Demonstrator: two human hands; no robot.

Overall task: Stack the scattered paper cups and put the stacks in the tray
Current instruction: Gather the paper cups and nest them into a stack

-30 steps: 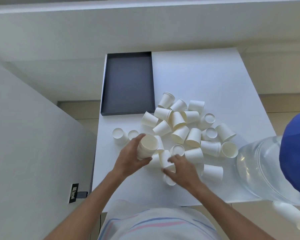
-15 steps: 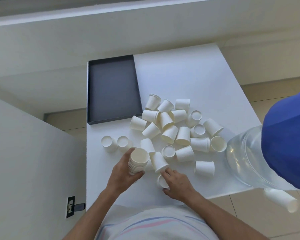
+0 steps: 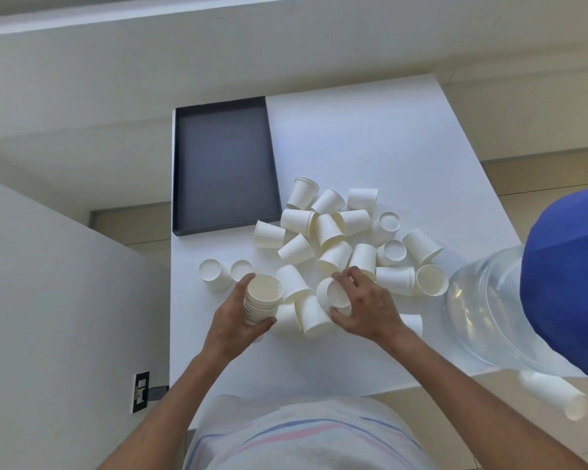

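My left hand [image 3: 233, 320] grips a stack of several white paper cups [image 3: 262, 298], mouth up, just above the near part of the white table [image 3: 370, 137]. My right hand [image 3: 365, 305] holds a single paper cup [image 3: 333, 292], lifted and tilted, a little to the right of the stack. Several loose cups [image 3: 340, 239] lie scattered on their sides or upside down in the middle of the table. A dark tray [image 3: 223, 164] with nothing in it sits at the far left corner.
Two upside-down cups [image 3: 213, 271] stand left of the stack. A large clear water bottle [image 3: 482, 300] with a blue cap [image 3: 567, 283] lies at the table's right edge. A stack of cups [image 3: 554, 395] lies on the floor at the right. A wall runs along the left.
My right hand has picked a cup off the table's near side and raised it toward the stack. My left hand keeps holding the stack in about the same place.
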